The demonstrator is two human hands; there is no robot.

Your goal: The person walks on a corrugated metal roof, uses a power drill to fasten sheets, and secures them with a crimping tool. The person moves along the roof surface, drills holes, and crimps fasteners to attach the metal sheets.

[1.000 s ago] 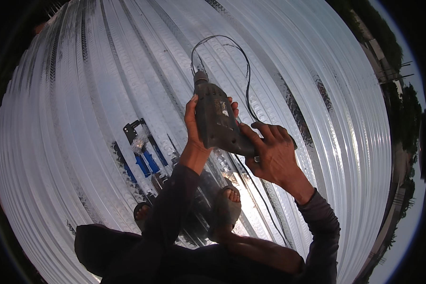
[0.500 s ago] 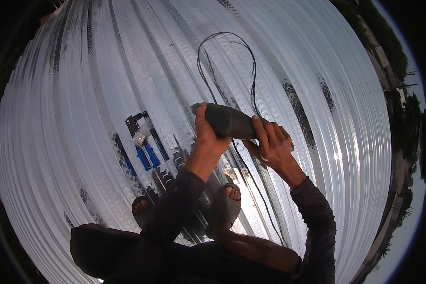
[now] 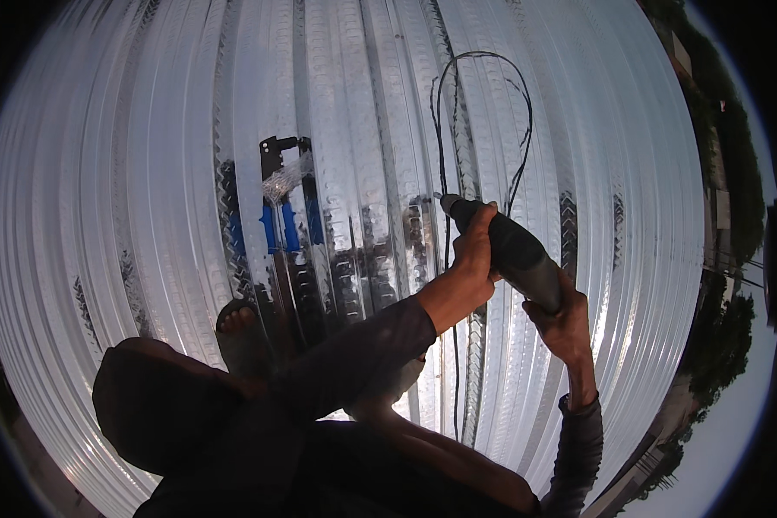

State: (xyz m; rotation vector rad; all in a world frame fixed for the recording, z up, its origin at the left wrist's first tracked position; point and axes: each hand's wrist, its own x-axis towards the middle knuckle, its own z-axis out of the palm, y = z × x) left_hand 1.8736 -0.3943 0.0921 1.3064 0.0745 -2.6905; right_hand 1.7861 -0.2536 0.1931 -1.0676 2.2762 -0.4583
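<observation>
A dark corded power drill [image 3: 525, 257] is held in both my hands over the ribbed metal, its chuck tip pointing to the far left. My left hand [image 3: 472, 266] wraps round the drill's front part, just behind the chuck. My right hand [image 3: 564, 326] grips its rear end, nearer my body on the right. A black cord [image 3: 457, 345] runs along the metal beneath the drill and bends into a wide loop beyond it. How my right fingers lie under the drill is hidden.
Long ribbed silvery metal strips [image 3: 363, 155] spread around me. Left of the drill lies a hand tool with blue handles and a black head [image 3: 272, 155], a clear plastic packet [image 3: 287, 179] upon it. My sandalled foot [image 3: 237, 324] stands nearer. Trees [image 3: 725, 337] lie beyond the right edge.
The drill has swung, so its chuck end now points more away from me and its rear nearer. My right hand has shifted to the rear end; my view has turned left.
</observation>
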